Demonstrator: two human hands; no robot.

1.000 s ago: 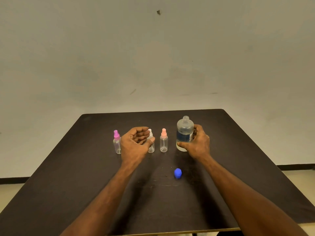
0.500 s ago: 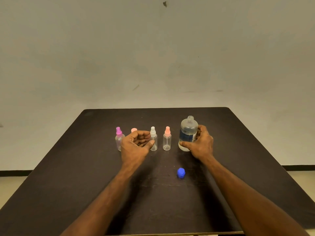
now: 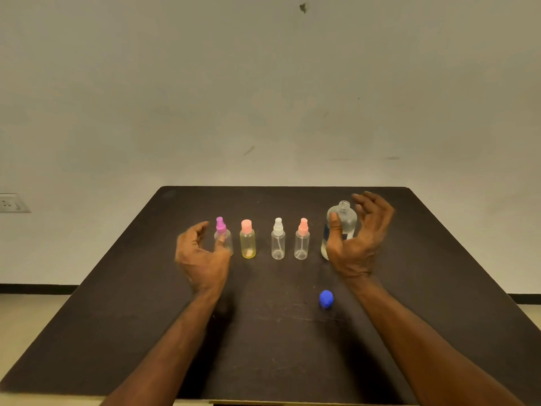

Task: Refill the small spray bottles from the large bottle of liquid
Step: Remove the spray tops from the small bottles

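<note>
The large bottle [image 3: 341, 227] stands upright at the right end of a row on the dark table [image 3: 140, 288]. It is clear, uncapped, its threaded neck bare, with a dark blue label low on its side; no writing on the label can be read. Left of it stand four small bottles: a clear one with a salmon spray top [image 3: 302, 243], a clear one with a white spray top [image 3: 277, 243], a yellowish one with a pink cap [image 3: 248, 243] and something pale at its bottom, and a clear one with a magenta spray top [image 3: 223, 237]. A blue cap [image 3: 326, 299] lies nearer the person, apart from the row.

The right hand [image 3: 355, 241] is released, fingers spread behind the large bottle and thumb in front, hiding part of the label; whether the thumb touches cannot be told. The left hand [image 3: 202, 253] is loosely cupped and holds nothing; its thumb covers the magenta bottle's lower body. A wall socket [image 3: 13, 203] is cut off at the left edge.
</note>
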